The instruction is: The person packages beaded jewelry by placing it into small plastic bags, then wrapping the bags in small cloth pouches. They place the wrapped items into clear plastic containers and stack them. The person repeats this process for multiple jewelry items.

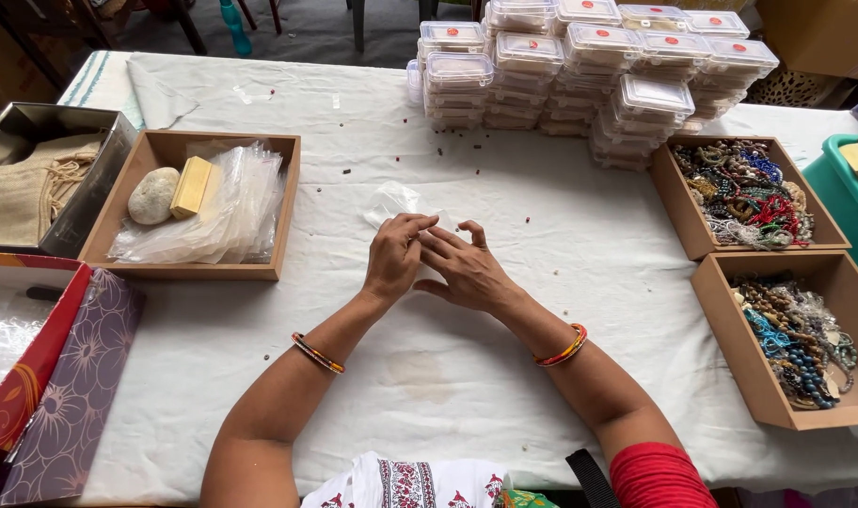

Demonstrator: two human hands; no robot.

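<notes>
A: Where was the small clear plastic pouch (pixel 392 200) found, and how was it held?

B: It lay near the middle of the table (pixel 504 376), a little toward the far edge. It was pinched at its near end by the fingertips of the left hand (pixel 392 259), which were curled in narrowly. The right hand (pixel 467 270) was laid just beside the left, touching it, with fingers partly spread; whether anything was gripped by it could not be told.

A: Why was it kept so low over the cloth?

B: It was judged that the flimsy film was steadied against the table that way.

A: How did the pouch look?

B: Thin, crumpled, whitish-clear; no contents could be made out.

A: And the surroundings?

B: More pouches were stacked in a wooden tray (pixel 283 202) toward the left edge, weighted by a stone (pixel 152 196) and a yellow block (pixel 191 186). Bead strings were kept in two boxes (pixel 730 348) along the right edge, within reach. Lidded plastic containers (pixel 589 75) were piled at the far edge.
</notes>
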